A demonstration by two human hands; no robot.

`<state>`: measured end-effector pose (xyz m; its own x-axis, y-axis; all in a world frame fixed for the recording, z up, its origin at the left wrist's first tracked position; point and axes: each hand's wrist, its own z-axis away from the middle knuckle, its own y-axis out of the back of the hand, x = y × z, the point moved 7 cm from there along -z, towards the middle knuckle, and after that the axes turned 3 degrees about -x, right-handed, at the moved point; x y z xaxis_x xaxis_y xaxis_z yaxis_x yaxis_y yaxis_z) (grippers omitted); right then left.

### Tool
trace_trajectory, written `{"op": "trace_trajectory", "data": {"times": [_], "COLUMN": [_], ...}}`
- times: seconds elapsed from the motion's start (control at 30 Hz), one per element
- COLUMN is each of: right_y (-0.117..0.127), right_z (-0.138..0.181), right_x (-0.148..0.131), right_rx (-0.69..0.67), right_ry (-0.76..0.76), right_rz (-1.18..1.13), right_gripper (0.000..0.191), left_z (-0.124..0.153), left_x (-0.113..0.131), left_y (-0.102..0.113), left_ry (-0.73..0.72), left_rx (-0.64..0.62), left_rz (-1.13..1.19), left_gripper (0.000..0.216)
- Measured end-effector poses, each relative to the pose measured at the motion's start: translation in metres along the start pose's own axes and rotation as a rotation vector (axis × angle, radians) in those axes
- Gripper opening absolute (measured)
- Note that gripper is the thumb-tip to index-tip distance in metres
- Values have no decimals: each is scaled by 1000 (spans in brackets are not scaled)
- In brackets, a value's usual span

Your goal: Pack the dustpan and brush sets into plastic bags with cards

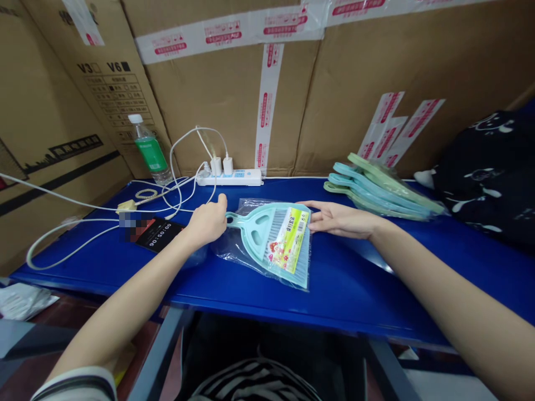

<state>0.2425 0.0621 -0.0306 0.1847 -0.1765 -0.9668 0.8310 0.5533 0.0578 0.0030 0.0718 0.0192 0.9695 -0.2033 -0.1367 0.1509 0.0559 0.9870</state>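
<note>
A light-blue dustpan and brush set (pixel 256 236), sealed in a clear plastic bag, lies on the blue table between my hands. A yellow-green label with a barcode covers part of its grey-blue bristles. My left hand (pixel 208 221) is closed at the handle end, on the left; its fingertips are mostly hidden. At the wide end, my right hand (pixel 340 218) grips the upper right corner, its fingers bent around the edge. Further right lies a pile of similar bagged sets (pixel 382 192), in light blue and green.
A white power strip (pixel 234 177) with plugged-in chargers and looping white cables sits at the back. Left of it stands a bottle with a green label (pixel 151 153). A phone showing a timer (pixel 161 235) lies near my left forearm. Cardboard (pixel 217 94) walls the back; dark patterned fabric (pixel 489 172) lies right.
</note>
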Motion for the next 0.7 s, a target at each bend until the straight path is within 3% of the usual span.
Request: {"op": "trace_trajectory", "data": {"times": [0.23,0.5,0.6,0.7], "right_y": [4,3,4,10], "right_z": [1,7,8,10], "right_x": [2,-6,-10,-20], "right_rx": [36,79,105,273], "right_ry": [-52,-59,-38,-6], "right_rz": [29,251,343,599], "right_gripper": [84,80,70,45], "left_z": [1,0,0,0], "left_x": [-1,-6,-6,-6], "left_y": [2,5,7,8], "left_ry": [23,52,58,61], "left_rx": [15,34,51,64], "left_rz": [-33,-38,-34,-44], "left_gripper": [37,37,36,35]}}
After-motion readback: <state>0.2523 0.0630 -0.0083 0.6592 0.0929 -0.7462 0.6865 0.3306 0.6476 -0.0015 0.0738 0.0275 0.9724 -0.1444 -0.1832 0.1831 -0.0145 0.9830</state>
